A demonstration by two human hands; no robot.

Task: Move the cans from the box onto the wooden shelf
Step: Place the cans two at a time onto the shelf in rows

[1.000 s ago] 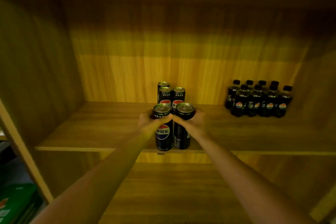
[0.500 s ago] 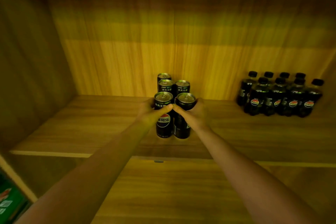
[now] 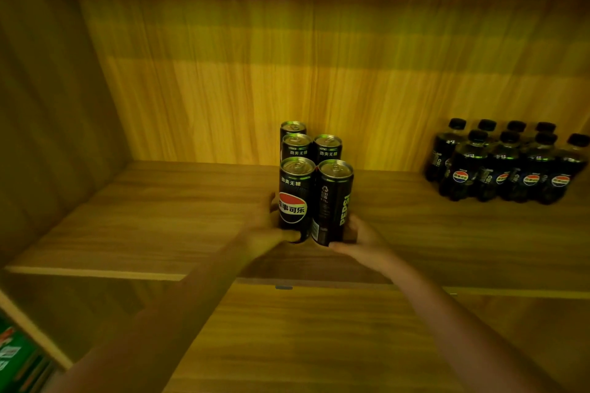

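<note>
- My left grip (image 3: 266,233) is curled round the foot of the left front can (image 3: 293,201), with the thumb across its front and the fingers round its far side. I hold it low so I can steer the base.
- My right grip (image 3: 360,241) wraps the foot of the right front can (image 3: 333,201) the same way, coming in from four o'clock.
- Both cans are upright, side against side, and seem to stand on the wooden shelf (image 3: 159,217). I am squaring them as one row.
- Three rear cans (image 3: 296,145) stand just behind, at twelve o'clock of the pair. I judge the pair should close up against them to make a tight block.
- The bottles (image 3: 507,166) stand at three o'clock, well apart, so I have no need to crowd that side.
- Some green packaging (image 3: 12,357) shows at seven o'clock, low in view. I cannot tell whether it is the box.
</note>
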